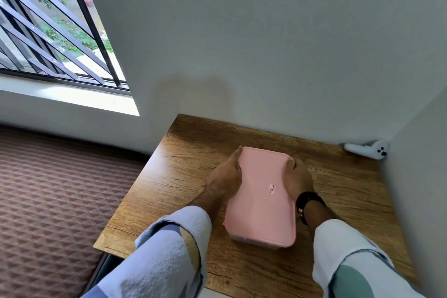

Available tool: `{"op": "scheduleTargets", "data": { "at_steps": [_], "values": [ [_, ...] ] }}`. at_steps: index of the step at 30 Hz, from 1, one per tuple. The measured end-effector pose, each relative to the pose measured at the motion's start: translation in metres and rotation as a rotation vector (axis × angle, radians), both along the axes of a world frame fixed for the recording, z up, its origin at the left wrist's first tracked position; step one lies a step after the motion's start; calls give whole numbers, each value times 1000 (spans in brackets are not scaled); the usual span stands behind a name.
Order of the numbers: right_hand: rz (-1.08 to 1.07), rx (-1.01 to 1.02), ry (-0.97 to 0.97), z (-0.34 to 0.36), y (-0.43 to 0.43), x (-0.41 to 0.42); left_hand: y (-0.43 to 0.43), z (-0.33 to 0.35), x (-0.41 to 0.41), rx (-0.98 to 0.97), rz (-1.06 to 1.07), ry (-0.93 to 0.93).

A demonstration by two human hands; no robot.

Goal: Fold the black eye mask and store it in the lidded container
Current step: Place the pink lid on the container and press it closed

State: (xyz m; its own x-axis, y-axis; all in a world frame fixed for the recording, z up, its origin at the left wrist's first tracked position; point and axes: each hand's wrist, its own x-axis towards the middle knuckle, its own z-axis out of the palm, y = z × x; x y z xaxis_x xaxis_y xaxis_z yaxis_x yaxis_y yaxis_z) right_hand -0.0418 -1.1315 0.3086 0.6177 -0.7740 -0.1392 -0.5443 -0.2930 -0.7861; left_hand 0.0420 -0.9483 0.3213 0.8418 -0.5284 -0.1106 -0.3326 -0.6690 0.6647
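Observation:
A rectangular container with a pink lid (262,191) sits on the wooden table (183,172), its long side running away from me. The lid lies flat over it and carries a small label near the middle. My left hand (226,174) grips the far left edge of the lid. On the far right edge my right hand (298,176) does the same, with a black band on its wrist. The black eye mask is not visible anywhere.
A white controller-like object (366,149) lies in the far right corner against the walls. Walls close the table at the back and right. A brown quilted mattress (53,196) lies to the left, below a barred window (48,26).

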Motion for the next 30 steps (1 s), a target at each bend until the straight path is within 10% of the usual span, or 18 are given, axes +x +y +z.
{"op": "scheduleTargets", "data": {
  "at_steps": [30],
  "values": [
    [-19, 50, 107, 20, 25, -23, -3, 3, -15, -104, 315, 171]
  ]
}}
